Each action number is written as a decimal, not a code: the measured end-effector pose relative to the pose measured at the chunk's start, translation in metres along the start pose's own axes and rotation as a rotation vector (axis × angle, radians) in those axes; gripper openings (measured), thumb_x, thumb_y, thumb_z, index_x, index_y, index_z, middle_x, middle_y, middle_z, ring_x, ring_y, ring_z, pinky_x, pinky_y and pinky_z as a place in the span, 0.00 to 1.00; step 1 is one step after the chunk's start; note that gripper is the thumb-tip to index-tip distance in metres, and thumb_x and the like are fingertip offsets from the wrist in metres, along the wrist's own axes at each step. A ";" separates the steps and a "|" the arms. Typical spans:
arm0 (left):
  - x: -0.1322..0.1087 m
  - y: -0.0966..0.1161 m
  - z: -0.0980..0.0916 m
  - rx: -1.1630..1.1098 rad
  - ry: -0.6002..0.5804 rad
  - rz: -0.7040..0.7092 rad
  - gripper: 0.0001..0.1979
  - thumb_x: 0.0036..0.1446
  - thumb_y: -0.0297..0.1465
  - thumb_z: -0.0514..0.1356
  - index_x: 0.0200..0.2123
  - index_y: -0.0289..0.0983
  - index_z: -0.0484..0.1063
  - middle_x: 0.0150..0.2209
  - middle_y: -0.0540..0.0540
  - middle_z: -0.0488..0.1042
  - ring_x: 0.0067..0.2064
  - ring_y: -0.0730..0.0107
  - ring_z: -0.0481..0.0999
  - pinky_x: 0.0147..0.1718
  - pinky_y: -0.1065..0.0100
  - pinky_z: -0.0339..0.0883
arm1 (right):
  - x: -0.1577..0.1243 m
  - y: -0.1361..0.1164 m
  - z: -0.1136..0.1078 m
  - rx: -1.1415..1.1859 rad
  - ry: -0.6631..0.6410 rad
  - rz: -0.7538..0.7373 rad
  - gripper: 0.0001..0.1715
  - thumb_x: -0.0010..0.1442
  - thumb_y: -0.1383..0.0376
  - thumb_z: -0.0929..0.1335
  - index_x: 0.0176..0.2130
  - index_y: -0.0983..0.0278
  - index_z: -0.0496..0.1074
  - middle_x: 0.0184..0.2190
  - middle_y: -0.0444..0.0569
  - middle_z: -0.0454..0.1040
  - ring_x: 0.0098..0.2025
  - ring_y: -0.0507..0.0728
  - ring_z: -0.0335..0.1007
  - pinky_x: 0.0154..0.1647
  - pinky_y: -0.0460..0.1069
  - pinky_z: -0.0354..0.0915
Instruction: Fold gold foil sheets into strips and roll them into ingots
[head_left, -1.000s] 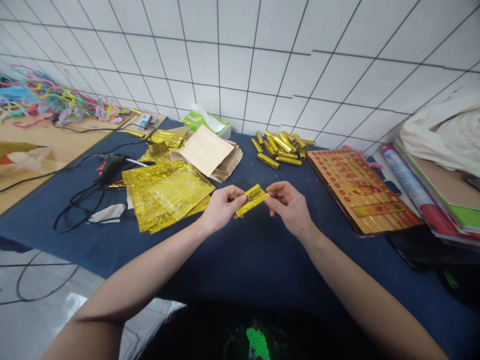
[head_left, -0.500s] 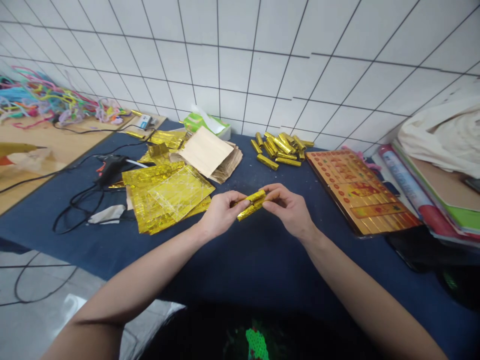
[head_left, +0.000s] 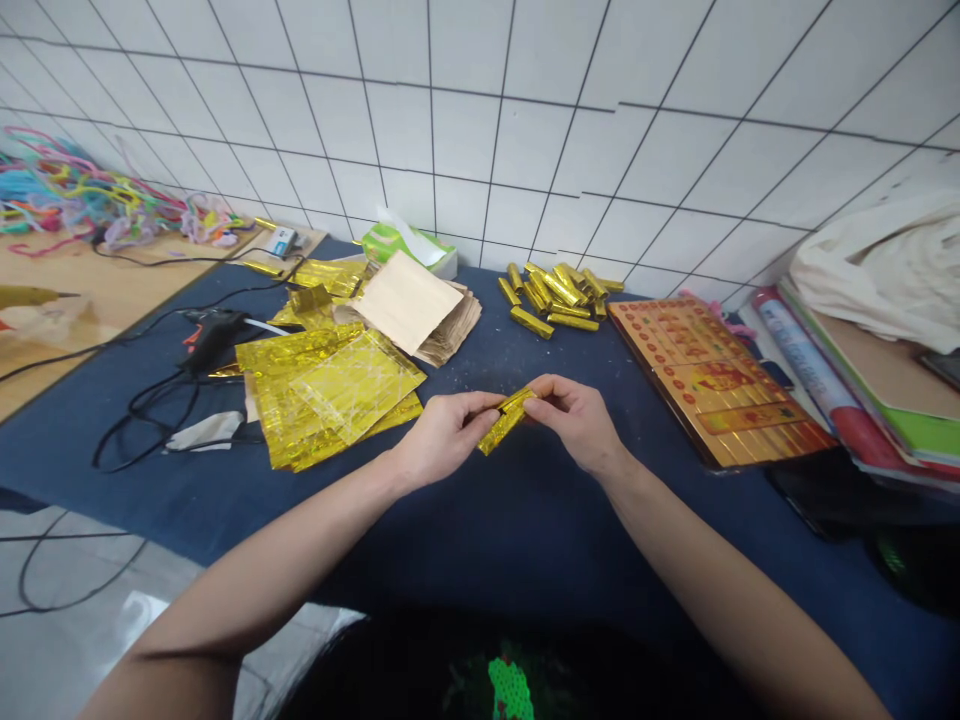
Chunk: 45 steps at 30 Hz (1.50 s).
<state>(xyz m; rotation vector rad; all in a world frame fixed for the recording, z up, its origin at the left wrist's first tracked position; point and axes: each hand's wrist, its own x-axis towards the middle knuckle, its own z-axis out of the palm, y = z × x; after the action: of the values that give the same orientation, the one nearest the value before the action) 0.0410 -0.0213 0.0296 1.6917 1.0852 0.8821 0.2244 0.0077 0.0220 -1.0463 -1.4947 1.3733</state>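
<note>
A small folded piece of gold foil paper is held over the dark blue table cloth between both hands. My left hand pinches its lower left end and my right hand pinches its upper right end. The piece is narrow and tilted. Left of the hands lies a stack of flat gold foil sheets. Behind the hands sits a heap of finished gold foil rolls.
Brown paper sheets lie behind the foil stack, with a green tissue box at the wall. A glue gun and black cables lie left. A printed gold board, books and a white bag sit right. Coloured pipe cleaners cover the wooden table.
The flat gold strip has been folded narrower between the fingers. Both hands have come closer together and dropped slightly toward the table.
</note>
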 end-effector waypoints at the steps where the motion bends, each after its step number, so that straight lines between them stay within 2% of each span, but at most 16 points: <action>1: 0.000 0.001 0.000 0.004 -0.008 0.012 0.14 0.57 0.32 0.52 0.43 0.39 0.73 0.35 0.49 0.76 0.34 0.71 0.74 0.36 0.73 0.64 | 0.000 0.000 0.000 0.001 -0.001 0.001 0.12 0.48 0.58 0.71 0.27 0.64 0.70 0.24 0.43 0.70 0.27 0.51 0.66 0.32 0.49 0.66; 4: -0.001 0.003 0.000 -0.015 -0.039 0.006 0.14 0.56 0.31 0.52 0.43 0.39 0.73 0.36 0.49 0.76 0.36 0.70 0.73 0.36 0.73 0.64 | 0.001 0.000 -0.001 0.003 0.003 0.003 0.12 0.48 0.58 0.70 0.27 0.64 0.70 0.23 0.43 0.70 0.25 0.50 0.65 0.30 0.48 0.66; 8: 0.000 0.001 0.001 -0.176 -0.094 -0.079 0.15 0.56 0.32 0.53 0.45 0.34 0.70 0.33 0.47 0.74 0.30 0.73 0.72 0.31 0.71 0.66 | 0.001 0.003 -0.002 0.028 -0.022 0.004 0.12 0.49 0.58 0.70 0.27 0.64 0.71 0.23 0.42 0.70 0.24 0.50 0.65 0.29 0.47 0.65; 11: 0.003 -0.001 -0.001 -0.287 -0.023 -0.144 0.17 0.53 0.34 0.56 0.44 0.31 0.68 0.30 0.47 0.73 0.25 0.75 0.70 0.24 0.72 0.65 | 0.001 0.006 -0.004 0.046 -0.046 0.000 0.14 0.52 0.56 0.68 0.27 0.64 0.72 0.22 0.43 0.69 0.24 0.50 0.65 0.28 0.47 0.64; 13: 0.005 0.000 -0.006 -0.301 0.042 -0.154 0.16 0.51 0.34 0.58 0.41 0.31 0.69 0.28 0.48 0.72 0.22 0.77 0.68 0.21 0.74 0.62 | 0.001 0.006 -0.004 0.098 -0.014 -0.004 0.15 0.54 0.54 0.67 0.26 0.64 0.71 0.22 0.43 0.69 0.23 0.50 0.65 0.27 0.47 0.64; 16: 0.007 0.006 -0.015 -0.243 0.025 -0.162 0.11 0.48 0.31 0.59 0.36 0.31 0.71 0.25 0.51 0.70 0.20 0.81 0.63 0.19 0.76 0.58 | 0.001 0.004 -0.004 0.160 0.036 0.023 0.14 0.53 0.55 0.68 0.29 0.63 0.70 0.24 0.44 0.71 0.22 0.49 0.65 0.24 0.46 0.63; 19: 0.008 0.009 -0.018 -0.203 -0.077 -0.173 0.08 0.46 0.28 0.60 0.32 0.32 0.72 0.25 0.51 0.71 0.23 0.80 0.66 0.23 0.76 0.59 | 0.000 0.002 0.000 0.100 -0.112 0.127 0.14 0.50 0.56 0.69 0.32 0.64 0.70 0.23 0.43 0.71 0.20 0.48 0.64 0.20 0.45 0.61; 22: 0.009 0.006 -0.015 -0.258 -0.039 -0.161 0.11 0.45 0.30 0.61 0.34 0.32 0.71 0.28 0.49 0.71 0.28 0.77 0.69 0.26 0.74 0.62 | -0.004 0.003 0.008 -0.006 -0.267 0.208 0.12 0.50 0.58 0.69 0.29 0.65 0.70 0.18 0.40 0.67 0.18 0.47 0.62 0.18 0.43 0.58; 24: 0.011 0.002 -0.012 -0.317 0.070 -0.141 0.16 0.46 0.34 0.62 0.38 0.32 0.68 0.31 0.48 0.70 0.27 0.76 0.69 0.24 0.74 0.62 | -0.006 0.006 0.013 -0.015 -0.210 0.215 0.12 0.50 0.58 0.69 0.28 0.65 0.69 0.17 0.39 0.66 0.17 0.46 0.61 0.16 0.42 0.56; 27: 0.011 -0.003 -0.009 -0.320 0.268 -0.088 0.23 0.46 0.38 0.62 0.43 0.34 0.63 0.38 0.46 0.68 0.25 0.79 0.68 0.20 0.74 0.62 | -0.007 0.009 0.021 0.039 0.001 0.188 0.13 0.51 0.57 0.68 0.28 0.64 0.68 0.17 0.39 0.68 0.16 0.48 0.63 0.15 0.43 0.57; 30: 0.007 -0.004 -0.005 -0.082 0.380 0.023 0.25 0.44 0.37 0.65 0.45 0.36 0.61 0.43 0.44 0.66 0.26 0.80 0.68 0.24 0.73 0.65 | -0.007 0.011 0.025 0.053 0.145 0.133 0.12 0.50 0.57 0.68 0.27 0.64 0.67 0.16 0.40 0.68 0.17 0.49 0.64 0.16 0.44 0.61; 34: 0.001 -0.005 0.003 0.285 0.259 0.171 0.35 0.43 0.33 0.67 0.53 0.40 0.56 0.52 0.41 0.61 0.36 0.72 0.71 0.34 0.67 0.70 | -0.009 0.010 0.029 -0.020 0.208 0.078 0.10 0.50 0.60 0.68 0.26 0.64 0.67 0.18 0.41 0.69 0.18 0.50 0.65 0.19 0.46 0.64; 37: -0.001 -0.006 0.007 0.410 0.211 0.193 0.43 0.44 0.32 0.66 0.59 0.42 0.46 0.56 0.39 0.55 0.48 0.61 0.69 0.42 0.61 0.70 | -0.010 0.012 0.030 -0.022 0.233 0.088 0.09 0.50 0.60 0.68 0.26 0.63 0.67 0.20 0.41 0.70 0.20 0.50 0.66 0.21 0.46 0.66; 41: -0.001 -0.007 0.007 0.409 0.150 0.172 0.49 0.42 0.32 0.67 0.62 0.42 0.39 0.60 0.37 0.49 0.59 0.52 0.57 0.49 0.56 0.66 | -0.010 0.015 0.030 0.027 0.246 0.118 0.10 0.50 0.59 0.68 0.26 0.63 0.67 0.20 0.41 0.69 0.20 0.51 0.67 0.22 0.47 0.66; 43: -0.001 -0.008 0.006 0.356 0.152 0.134 0.48 0.43 0.32 0.66 0.62 0.42 0.40 0.60 0.37 0.49 0.58 0.52 0.59 0.49 0.56 0.66 | -0.010 0.015 0.030 0.042 0.218 0.124 0.11 0.50 0.59 0.68 0.25 0.63 0.66 0.18 0.40 0.69 0.19 0.50 0.66 0.21 0.47 0.66; 45: 0.001 -0.009 0.004 0.240 0.150 0.082 0.46 0.44 0.33 0.66 0.61 0.41 0.43 0.58 0.37 0.53 0.53 0.55 0.66 0.44 0.58 0.68 | -0.010 0.014 0.029 0.066 0.177 0.133 0.11 0.50 0.59 0.68 0.27 0.63 0.66 0.17 0.40 0.68 0.17 0.50 0.65 0.19 0.46 0.64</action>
<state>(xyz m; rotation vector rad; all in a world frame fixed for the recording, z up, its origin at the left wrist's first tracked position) 0.0426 -0.0203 0.0197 1.9019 1.2717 0.9745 0.2004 -0.0099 0.0060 -1.2108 -1.2619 1.3729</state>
